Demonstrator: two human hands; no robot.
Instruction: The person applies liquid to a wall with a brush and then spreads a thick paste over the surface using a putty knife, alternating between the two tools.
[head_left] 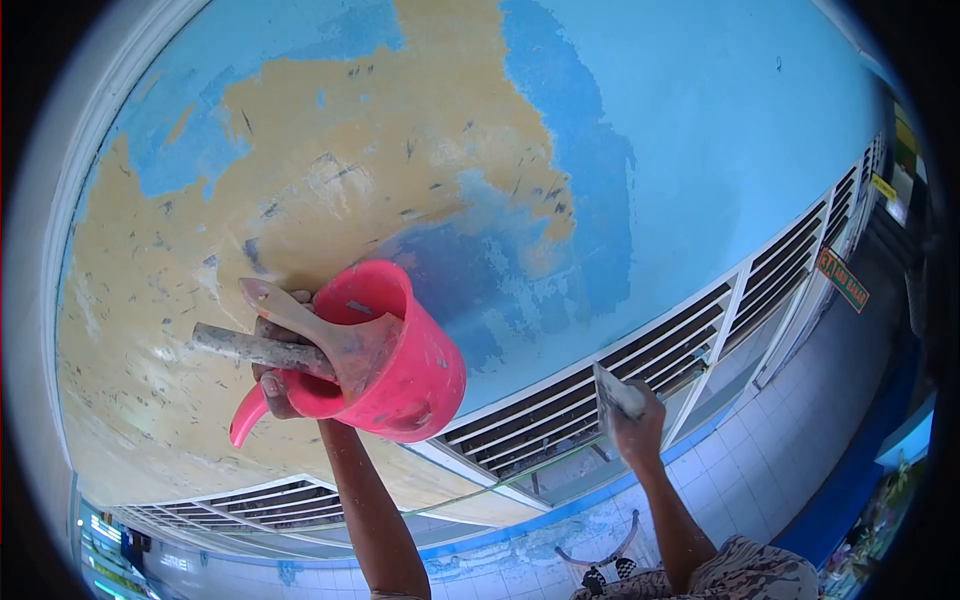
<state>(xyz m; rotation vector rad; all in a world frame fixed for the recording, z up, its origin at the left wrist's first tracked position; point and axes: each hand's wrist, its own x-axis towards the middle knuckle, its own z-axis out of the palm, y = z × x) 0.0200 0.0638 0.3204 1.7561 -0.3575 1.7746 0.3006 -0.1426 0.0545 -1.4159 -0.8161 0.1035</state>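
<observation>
My left hand (275, 395) is closed round the handle side of a pink plastic dipper (425, 370), raised in front of the wall. A flat, wide-necked tool with a pale handle, looking like a paintbrush (315, 325), leans in the dipper; its far end is hidden inside. Beside it, a grey, crusted stick-like handle (260, 348) juts out past my fingers. Further right and lower, my right hand (638, 425) is closed on a scraper (615, 395) with a thin greyish blade. The scraper is apart from the wall.
The wall (400, 150) carries a large tan patch over peeling blue paint. White louvred vents (560, 420) run below it, above a white tiled lower wall (740, 450). A small sign (843, 280) sticks out at the right. A white frame (85, 150) borders the left.
</observation>
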